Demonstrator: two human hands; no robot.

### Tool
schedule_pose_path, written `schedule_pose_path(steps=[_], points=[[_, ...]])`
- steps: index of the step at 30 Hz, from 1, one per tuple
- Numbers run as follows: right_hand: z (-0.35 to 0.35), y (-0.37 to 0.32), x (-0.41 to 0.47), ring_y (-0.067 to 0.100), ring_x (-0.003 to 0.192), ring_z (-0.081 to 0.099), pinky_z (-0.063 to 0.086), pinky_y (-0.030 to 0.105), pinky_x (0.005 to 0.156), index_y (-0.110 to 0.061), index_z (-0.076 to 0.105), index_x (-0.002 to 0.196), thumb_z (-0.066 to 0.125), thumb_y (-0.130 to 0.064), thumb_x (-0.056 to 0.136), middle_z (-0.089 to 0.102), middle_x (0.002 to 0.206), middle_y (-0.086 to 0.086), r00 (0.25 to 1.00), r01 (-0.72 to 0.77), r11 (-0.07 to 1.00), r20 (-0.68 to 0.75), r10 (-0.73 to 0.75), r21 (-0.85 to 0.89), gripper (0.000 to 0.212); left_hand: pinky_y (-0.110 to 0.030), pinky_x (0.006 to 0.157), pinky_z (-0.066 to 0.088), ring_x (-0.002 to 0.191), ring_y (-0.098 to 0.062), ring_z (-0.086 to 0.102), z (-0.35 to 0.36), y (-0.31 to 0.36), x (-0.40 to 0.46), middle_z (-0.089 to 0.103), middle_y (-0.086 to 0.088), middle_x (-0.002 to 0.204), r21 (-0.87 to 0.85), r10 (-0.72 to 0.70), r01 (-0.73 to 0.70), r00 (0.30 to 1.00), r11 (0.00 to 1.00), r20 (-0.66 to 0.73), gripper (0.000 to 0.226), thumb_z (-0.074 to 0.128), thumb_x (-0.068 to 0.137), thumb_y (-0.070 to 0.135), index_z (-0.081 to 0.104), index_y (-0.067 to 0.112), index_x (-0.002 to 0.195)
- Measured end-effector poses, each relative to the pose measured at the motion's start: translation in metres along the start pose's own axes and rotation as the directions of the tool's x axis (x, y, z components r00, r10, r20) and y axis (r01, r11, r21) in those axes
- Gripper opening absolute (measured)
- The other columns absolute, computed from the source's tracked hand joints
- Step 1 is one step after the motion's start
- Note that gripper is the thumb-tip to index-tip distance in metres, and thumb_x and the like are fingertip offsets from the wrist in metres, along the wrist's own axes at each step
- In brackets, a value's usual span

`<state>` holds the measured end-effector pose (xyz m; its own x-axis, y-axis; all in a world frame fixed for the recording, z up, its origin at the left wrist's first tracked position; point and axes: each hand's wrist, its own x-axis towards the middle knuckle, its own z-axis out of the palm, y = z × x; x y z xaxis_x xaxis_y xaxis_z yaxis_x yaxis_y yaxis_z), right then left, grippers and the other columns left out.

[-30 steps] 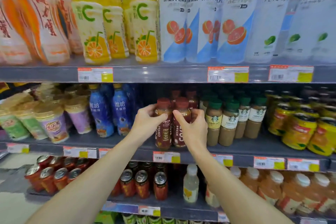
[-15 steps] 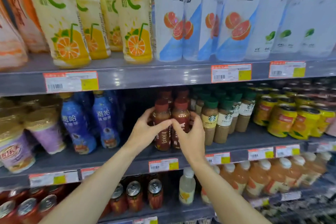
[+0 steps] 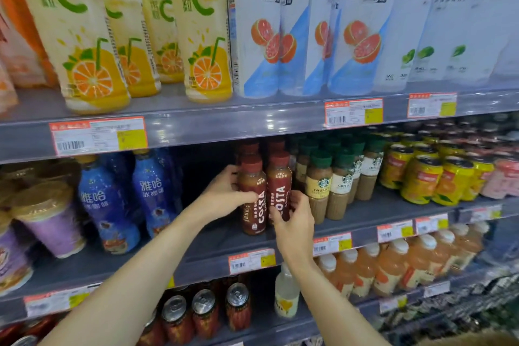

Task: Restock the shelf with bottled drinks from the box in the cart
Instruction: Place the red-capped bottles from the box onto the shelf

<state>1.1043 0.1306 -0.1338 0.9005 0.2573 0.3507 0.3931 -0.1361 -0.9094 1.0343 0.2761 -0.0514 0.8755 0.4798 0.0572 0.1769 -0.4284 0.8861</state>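
Note:
Two red-capped Costa coffee bottles stand upright side by side at the front of the middle shelf [image 3: 213, 244]. My left hand [image 3: 224, 195] wraps the left Costa bottle [image 3: 254, 205] from its left side. My right hand [image 3: 295, 223] grips the lower part of the right Costa bottle [image 3: 279, 185] from the front right. More red-capped bottles stand in rows behind them. The box and the cart are out of view.
Green-capped Starbucks bottles [image 3: 318, 182] stand right of the Costa pair, then yellow cans [image 3: 421, 180]. Blue bottles [image 3: 154, 194] and purple cups [image 3: 50, 222] are to the left, with a dark gap between. Large juice and water bottles fill the shelf above; cans below.
The view has shifted closer and lower. My right hand has slid down the right bottle toward its base. Both bottles sit slightly nearer the shelf front.

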Motion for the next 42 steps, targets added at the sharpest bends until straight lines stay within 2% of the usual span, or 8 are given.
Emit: schedule_pose_path(steps=[3,6,14,20,31,36,39,42], points=[[0.000,-0.001,0.002,0.001,0.100,0.058,0.050,0.026,0.088,-0.023,0.048,0.124,0.066,-0.021,0.092,0.060,0.108,-0.013,1.000,0.004,1.000,-0.004,-0.004,-0.023,0.037,-0.036,0.093,0.051,0.101,-0.008,0.061,0.006,0.000,-0.001,0.061,0.005,0.115,0.058,-0.004,0.005,1.000,0.998,-0.024,0.065,0.082,0.069,0.033,0.043,0.027,0.120],[0.000,-0.001,0.006,0.002,0.100,0.054,0.046,0.022,0.087,-0.019,0.048,0.126,0.064,-0.018,0.093,0.056,0.108,-0.013,0.999,0.015,0.998,-0.043,-0.017,-0.065,0.036,-0.031,0.084,0.050,0.099,-0.009,0.058,0.017,0.003,-0.006,0.055,0.008,0.109,0.137,0.017,0.007,0.985,0.991,-0.173,0.068,0.086,0.061,0.050,0.043,0.027,0.109],[0.010,0.005,0.008,0.012,0.107,0.057,0.042,0.020,0.085,-0.011,0.048,0.131,0.059,-0.019,0.095,0.058,0.117,-0.001,0.995,0.006,0.989,-0.102,-0.022,-0.151,0.039,-0.023,0.073,0.049,0.090,-0.008,0.061,0.033,-0.007,-0.011,0.062,0.004,0.103,0.102,0.053,-0.018,0.935,0.995,-0.350,0.053,0.085,0.068,0.039,0.050,0.023,0.104],[0.018,0.003,0.016,0.017,0.113,0.058,0.045,0.026,0.092,-0.012,0.045,0.136,0.056,-0.014,0.096,0.059,0.124,0.002,0.993,-0.032,0.982,-0.118,0.010,-0.187,0.042,-0.038,0.086,0.055,0.097,-0.015,0.063,0.043,-0.010,-0.011,0.064,0.000,0.107,0.110,0.061,-0.017,0.909,0.994,-0.413,0.053,0.086,0.068,0.032,0.050,0.022,0.106],[0.017,0.001,0.009,0.022,0.120,0.051,0.044,0.033,0.097,-0.008,0.041,0.140,0.053,-0.015,0.097,0.053,0.130,0.007,0.998,-0.010,0.945,-0.057,-0.009,-0.327,0.045,-0.044,0.082,0.055,0.093,-0.023,0.063,0.053,-0.010,-0.012,0.060,-0.006,0.106,0.265,0.100,0.028,0.884,0.964,-0.456,0.053,0.083,0.070,0.031,0.053,0.012,0.109],[0.001,0.020,-0.011,0.024,0.107,0.060,0.054,0.032,0.082,-0.006,0.058,0.118,0.050,-0.031,0.097,0.063,0.113,0.009,0.966,0.257,0.794,0.119,-0.230,-0.551,0.034,-0.034,0.074,0.051,0.091,-0.023,0.063,0.061,-0.016,-0.007,0.062,-0.007,0.103,0.258,0.057,0.067,0.893,0.964,-0.446,0.046,0.082,0.073,0.028,0.053,0.011,0.105],[-0.008,0.032,-0.020,0.031,0.109,0.062,0.053,0.037,0.091,0.000,0.066,0.112,0.042,-0.049,0.095,0.067,0.112,0.016,0.939,0.339,0.657,0.205,-0.275,-0.673,0.058,-0.030,0.075,0.047,0.095,-0.021,0.063,0.068,-0.025,-0.005,0.066,-0.006,0.105,0.226,-0.026,0.138,0.898,0.964,-0.438,0.042,0.079,0.077,0.031,0.056,0.010,0.106],[-0.012,0.035,-0.022,0.035,0.103,0.063,0.052,0.040,0.089,0.004,0.070,0.104,0.035,-0.064,0.092,0.069,0.108,0.021,0.929,0.369,0.543,0.308,-0.205,-0.754,0.078,-0.035,0.081,0.051,0.097,-0.023,0.064,0.071,-0.025,0.002,0.067,-0.007,0.106,0.228,-0.059,0.175,0.896,0.958,-0.441,0.042,0.078,0.078,0.033,0.060,0.009,0.108]])
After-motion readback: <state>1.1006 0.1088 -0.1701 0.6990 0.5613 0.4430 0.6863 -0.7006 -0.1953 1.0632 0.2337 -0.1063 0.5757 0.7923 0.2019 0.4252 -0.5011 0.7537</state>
